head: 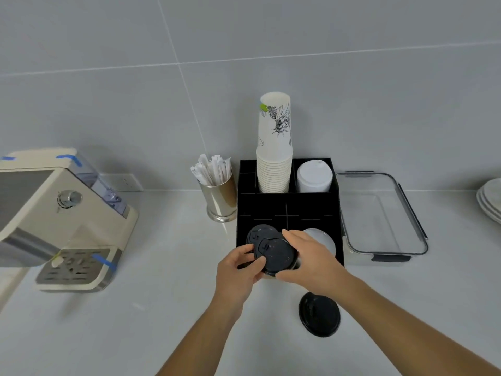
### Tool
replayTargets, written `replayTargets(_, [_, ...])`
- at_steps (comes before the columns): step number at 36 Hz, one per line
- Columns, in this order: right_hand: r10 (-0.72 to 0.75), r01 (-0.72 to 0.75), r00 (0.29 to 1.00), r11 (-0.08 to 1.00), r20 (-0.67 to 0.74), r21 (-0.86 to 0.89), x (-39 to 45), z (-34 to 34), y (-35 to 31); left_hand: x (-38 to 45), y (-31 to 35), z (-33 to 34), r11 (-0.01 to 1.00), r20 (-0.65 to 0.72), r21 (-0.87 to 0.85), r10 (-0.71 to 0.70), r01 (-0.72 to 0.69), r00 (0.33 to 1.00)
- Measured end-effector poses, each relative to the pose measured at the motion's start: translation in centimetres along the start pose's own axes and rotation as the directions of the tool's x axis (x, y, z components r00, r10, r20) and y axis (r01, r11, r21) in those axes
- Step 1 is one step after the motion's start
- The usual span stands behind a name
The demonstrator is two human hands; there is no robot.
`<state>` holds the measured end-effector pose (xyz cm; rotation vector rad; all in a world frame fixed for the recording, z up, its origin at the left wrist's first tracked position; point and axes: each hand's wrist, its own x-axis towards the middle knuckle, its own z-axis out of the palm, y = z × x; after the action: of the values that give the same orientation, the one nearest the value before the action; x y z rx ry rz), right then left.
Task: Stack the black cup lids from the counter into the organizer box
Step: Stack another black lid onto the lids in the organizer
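Pale counter (162, 308) against a grey tiled wall, with the black organizer box (287, 207) sitting in the middle. I've got one black lid (276, 253) pinched between both hands right over the box's front-left slot: left hand (238, 270) curled on its near-left edge, right hand (309, 259) wrapped over the right side. Another black lid (257, 234) already sits in that slot just behind. One more black lid (320, 317) lies on the counter by my right wrist. Paper cups (274, 158) stand in the back, coffee machine (59, 215) off left.
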<state>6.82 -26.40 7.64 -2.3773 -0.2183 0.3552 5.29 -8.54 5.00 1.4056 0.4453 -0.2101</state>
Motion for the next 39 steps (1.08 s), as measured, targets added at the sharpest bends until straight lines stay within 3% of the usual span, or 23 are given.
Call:
replayTargets(12, [-0.027, 0.032, 0.999, 0.991, 0.042, -0.131, 4.8, 1.6, 0.1, 3.2, -0.2, -0.3, 0.996, -0.091, 0.072, 0.054, -0.047, 0.994])
replayTargets(23, [-0.053, 0.054, 0.999, 0.985, 0.012, -0.163, 7.2, 2.6, 0.8, 4.9, -0.4, -0.3, 0.904, -0.03, 0.4, 0.175, -0.148, 0.984])
replayTargets(28, [-0.05, 0.057, 0.998, 0.981, 0.042, -0.185, 8.0, 3.1, 1.0, 5.1, -0.7, -0.2, 0.886, 0.048, 0.418, 0.199, -0.201, 0.979])
replayTargets(39, [-0.035, 0.047, 0.998, 0.967, 0.052, -0.249, 9.1, 2.7, 1.0, 5.4, -0.8, -0.2, 0.903, 0.054, 0.393, 0.167, -0.175, 0.984])
